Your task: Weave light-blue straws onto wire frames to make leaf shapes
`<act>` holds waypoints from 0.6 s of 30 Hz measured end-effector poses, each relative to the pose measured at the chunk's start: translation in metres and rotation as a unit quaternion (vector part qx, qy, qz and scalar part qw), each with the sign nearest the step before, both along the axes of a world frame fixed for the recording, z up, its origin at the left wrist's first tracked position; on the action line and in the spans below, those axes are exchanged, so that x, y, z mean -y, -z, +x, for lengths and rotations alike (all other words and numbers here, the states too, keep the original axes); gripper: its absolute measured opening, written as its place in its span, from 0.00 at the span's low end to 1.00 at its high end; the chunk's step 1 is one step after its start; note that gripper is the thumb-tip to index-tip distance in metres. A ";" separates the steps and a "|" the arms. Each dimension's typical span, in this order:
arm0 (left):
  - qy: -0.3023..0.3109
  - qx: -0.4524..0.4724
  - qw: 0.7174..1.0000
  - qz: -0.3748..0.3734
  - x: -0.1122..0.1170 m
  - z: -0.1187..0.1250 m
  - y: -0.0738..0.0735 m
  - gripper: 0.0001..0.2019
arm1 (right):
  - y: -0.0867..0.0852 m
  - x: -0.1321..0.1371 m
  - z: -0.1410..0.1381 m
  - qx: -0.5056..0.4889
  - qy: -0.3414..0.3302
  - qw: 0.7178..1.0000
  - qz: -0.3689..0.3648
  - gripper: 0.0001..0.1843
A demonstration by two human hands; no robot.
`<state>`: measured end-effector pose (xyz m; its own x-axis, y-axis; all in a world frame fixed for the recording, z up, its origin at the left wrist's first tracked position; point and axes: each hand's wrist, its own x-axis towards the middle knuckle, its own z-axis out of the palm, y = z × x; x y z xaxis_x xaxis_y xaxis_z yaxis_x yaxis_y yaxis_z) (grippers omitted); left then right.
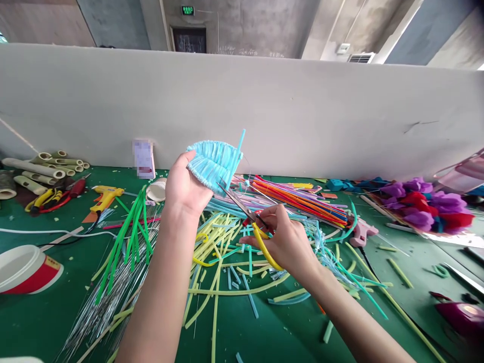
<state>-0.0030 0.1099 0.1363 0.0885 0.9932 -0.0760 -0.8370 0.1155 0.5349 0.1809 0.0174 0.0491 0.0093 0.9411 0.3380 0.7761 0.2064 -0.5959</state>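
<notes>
My left hand [187, 186] is raised over the table, its fingers mostly hidden behind a light-blue leaf-like piece made of pipe cleaners [212, 164], thumb along the edge. One loose blue stem sticks up past the piece's right side. My right hand [289, 239] grips scissors [264, 244] with yellow and red handles. Their blades point up and left, with the tips at the lower edge of the blue piece. Whether the tips are cutting into it I cannot tell. Below both hands lie pale-yellow and blue pipe cleaners [223, 237] in a loose heap.
Left are a yellow glue gun [106, 196], pliers [45, 199], bamboo tubes [45, 169], a white-and-red tub [30, 269], silver wires [109, 297] and green stems [126, 242]. A pink glue gun [363, 229] and purple-red flowers [427, 204] lie right. A white partition [242, 106] stands behind.
</notes>
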 end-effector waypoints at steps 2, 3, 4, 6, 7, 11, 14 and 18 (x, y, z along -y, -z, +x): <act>-0.007 0.004 1.000 0.008 0.000 0.000 0.000 0.13 | -0.001 0.000 -0.002 -0.023 0.000 0.999 -0.030 0.26; -0.009 0.004 1.000 0.011 0.000 0.000 0.000 0.13 | -0.002 0.000 -0.002 -0.033 -0.004 0.999 -0.041 0.25; -0.012 0.004 1.000 0.013 0.000 0.000 0.001 0.13 | -0.003 0.001 -0.002 -0.044 -0.009 0.998 -0.050 0.25; -0.018 -0.001 1.000 0.013 -0.001 0.000 0.000 0.12 | -0.004 0.002 -0.003 -0.078 -0.019 0.995 -0.065 0.24; -0.019 -0.005 1.000 0.010 -0.001 -0.001 0.000 0.12 | -0.005 0.003 -0.003 -0.097 -0.025 0.993 -0.067 0.24; -0.015 -0.030 0.999 -0.008 -0.001 0.000 0.000 0.12 | -0.006 0.005 -0.001 -0.086 -0.028 0.995 -0.035 0.23; 0.000 -0.035 0.999 0.005 -0.002 0.002 0.001 0.12 | -0.006 0.004 0.003 0.009 -0.006 1.000 0.005 0.24; 0.004 -0.029 1.000 0.002 -0.003 0.003 0.002 0.13 | -0.006 0.003 0.009 0.069 0.018 0.997 0.033 0.25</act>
<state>-0.0005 0.1134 0.1338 0.0911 0.9928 -0.0777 -0.8032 0.1194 0.5836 0.1898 0.0147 0.0550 -0.0086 0.9168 0.3994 0.8577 0.2121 -0.4683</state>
